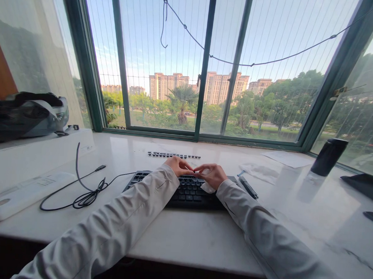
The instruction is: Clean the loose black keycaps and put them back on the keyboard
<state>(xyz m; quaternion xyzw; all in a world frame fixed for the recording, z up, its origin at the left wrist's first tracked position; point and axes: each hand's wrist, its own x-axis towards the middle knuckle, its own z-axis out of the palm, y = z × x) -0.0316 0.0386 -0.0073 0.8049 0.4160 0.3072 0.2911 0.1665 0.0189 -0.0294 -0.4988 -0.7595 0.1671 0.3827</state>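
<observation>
White sill [184,243]; one keyboard [186,192]; two hands, left [179,165] and right [213,175], fingertips together, grip unclear.

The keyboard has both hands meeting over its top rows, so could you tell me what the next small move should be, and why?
Probably lift off the next keycap and set it in the keycap row behind the keyboard. The left hand and right hand pinch together at fingertip level over its top edge, and loose caps already lie lined up just beyond. Whether a cap is already gripped cannot be told.

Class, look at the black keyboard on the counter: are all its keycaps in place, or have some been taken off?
Some are off. A row of loose keycaps lies on the counter behind the keyboard.
</observation>
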